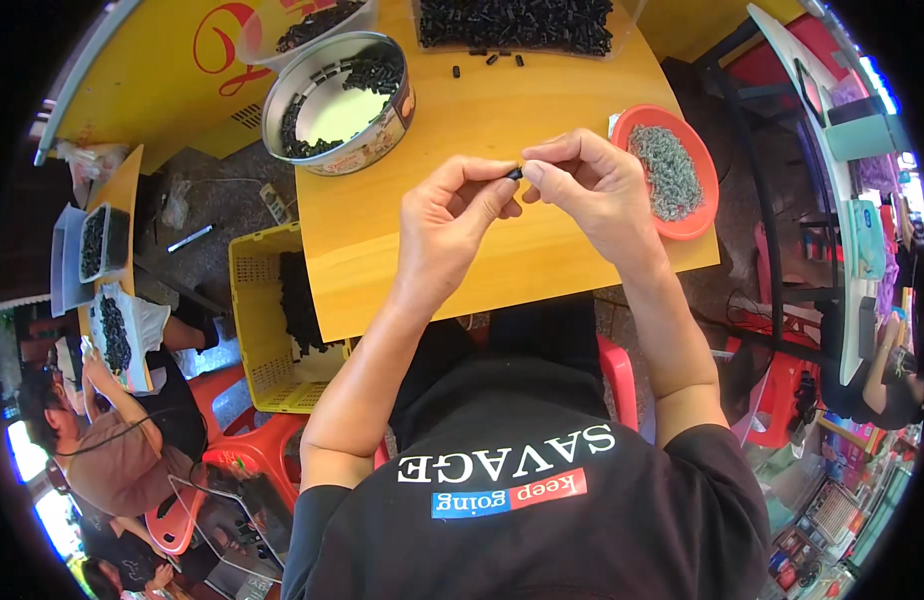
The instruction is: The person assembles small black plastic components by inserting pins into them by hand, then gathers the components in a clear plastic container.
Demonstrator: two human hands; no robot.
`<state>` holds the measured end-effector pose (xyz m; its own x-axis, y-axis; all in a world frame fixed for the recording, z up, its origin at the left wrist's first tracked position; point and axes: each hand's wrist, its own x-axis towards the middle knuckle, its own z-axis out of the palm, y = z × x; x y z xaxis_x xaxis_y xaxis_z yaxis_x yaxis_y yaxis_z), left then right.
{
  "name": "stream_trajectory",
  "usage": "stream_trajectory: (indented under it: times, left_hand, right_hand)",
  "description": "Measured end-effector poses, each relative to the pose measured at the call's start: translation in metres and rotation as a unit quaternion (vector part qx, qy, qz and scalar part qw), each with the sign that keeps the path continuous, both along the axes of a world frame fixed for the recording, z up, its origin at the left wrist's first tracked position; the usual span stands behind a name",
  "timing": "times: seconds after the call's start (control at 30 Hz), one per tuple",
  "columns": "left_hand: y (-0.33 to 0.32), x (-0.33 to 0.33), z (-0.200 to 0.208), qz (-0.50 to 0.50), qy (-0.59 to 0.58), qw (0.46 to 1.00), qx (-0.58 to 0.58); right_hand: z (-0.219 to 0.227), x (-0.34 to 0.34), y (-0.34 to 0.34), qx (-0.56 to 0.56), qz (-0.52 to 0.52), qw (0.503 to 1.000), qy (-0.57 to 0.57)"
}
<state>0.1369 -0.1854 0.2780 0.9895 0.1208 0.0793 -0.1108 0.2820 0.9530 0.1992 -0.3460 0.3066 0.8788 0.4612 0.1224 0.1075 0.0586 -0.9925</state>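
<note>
Over the middle of the yellow table [382, 270], both my hands meet at a small black cylindrical piece [514, 174]. My left hand [452, 205] pinches it between thumb and forefinger. My right hand [587, 185] is closed in a pinch at the other end of the piece; whatever its fingertips hold is too small to make out. An orange-red plate [709, 185] heaped with small silvery metal parts [665, 172] lies beside my right hand. A round tin [354, 157] with black pieces around its inside stands beyond my left hand.
A clear bin of black pieces [517, 22] stands at the far edge, with several loose pieces [492, 59] before it. A clear tub [312, 28] sits behind the tin. A yellow crate [267, 375] stands left of the table. Another person [112, 440] works at the left.
</note>
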Motion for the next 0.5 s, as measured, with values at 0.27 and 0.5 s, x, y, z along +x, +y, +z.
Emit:
stream_trajectory:
  times: [0.27, 0.5]
  left_hand:
    - [-0.001, -0.006, -0.001, 0.185, -0.229, 0.877, 0.379]
    - [0.004, -0.006, -0.004, 0.192, -0.262, 0.867, 0.377]
  right_hand:
    - [-0.006, -0.008, 0.008, 0.097, -0.021, 0.987, 0.129]
    - [-0.006, -0.015, 0.014, 0.141, 0.003, 0.968, 0.206]
